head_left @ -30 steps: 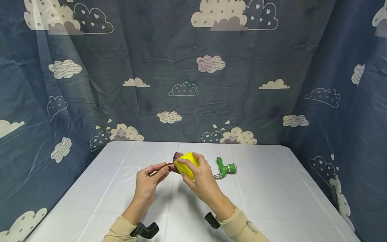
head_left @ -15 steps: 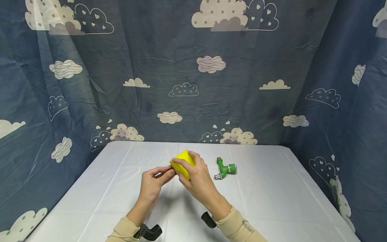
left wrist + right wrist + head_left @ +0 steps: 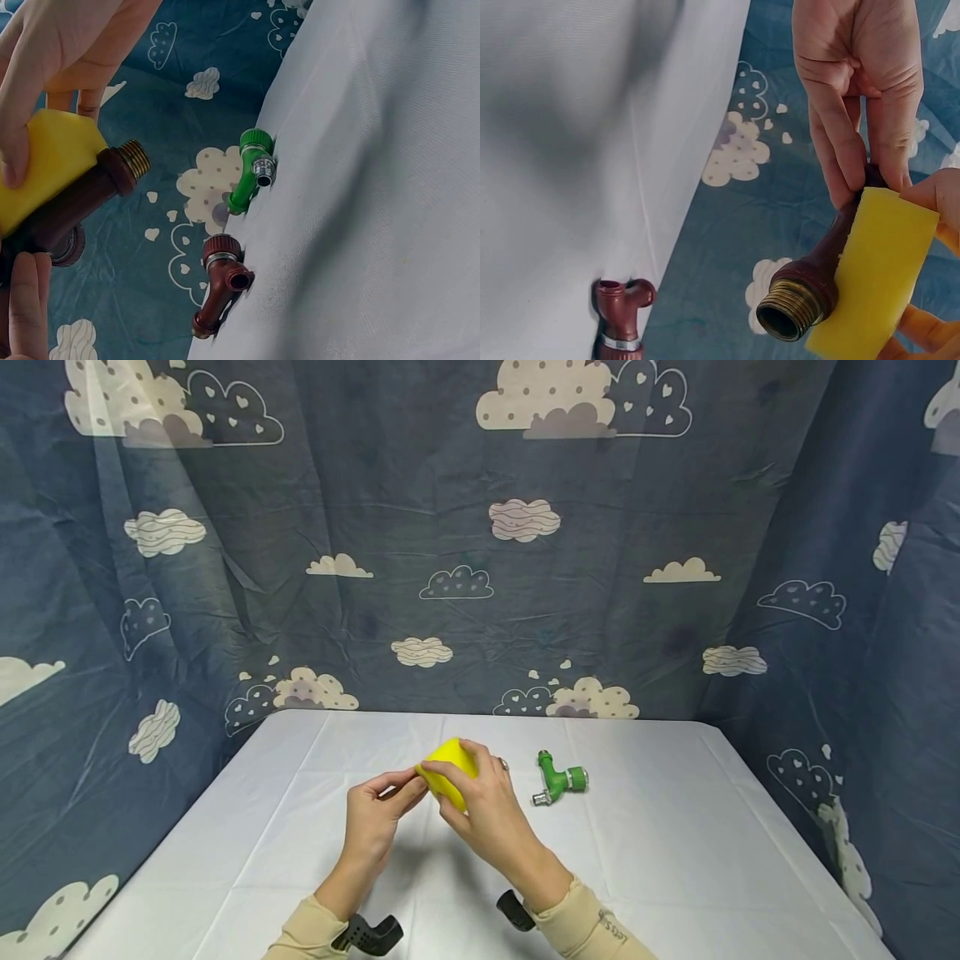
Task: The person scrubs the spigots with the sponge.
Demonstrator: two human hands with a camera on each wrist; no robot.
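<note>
My left hand [image 3: 375,814] pinches one end of a dark brown faucet [image 3: 840,240] with its fingertips. The faucet's threaded brass inlet [image 3: 135,159] points away from that hand. A yellow sponge [image 3: 452,767] is in my right hand [image 3: 491,814], gripped between thumb and fingers. It presses along the side of the faucet's body, above the table. In the head view the sponge and hands hide most of the held faucet.
A green faucet [image 3: 557,779] lies on the white-covered table [image 3: 675,843], right of my hands. Another brown faucet [image 3: 223,285] lies near it in the left wrist view. A dark cloud-patterned curtain [image 3: 405,527] surrounds the table.
My right hand and the sponge have slid left along the faucet toward my left fingertips. My left hand has shifted slightly right. The green faucet has stayed put.
</note>
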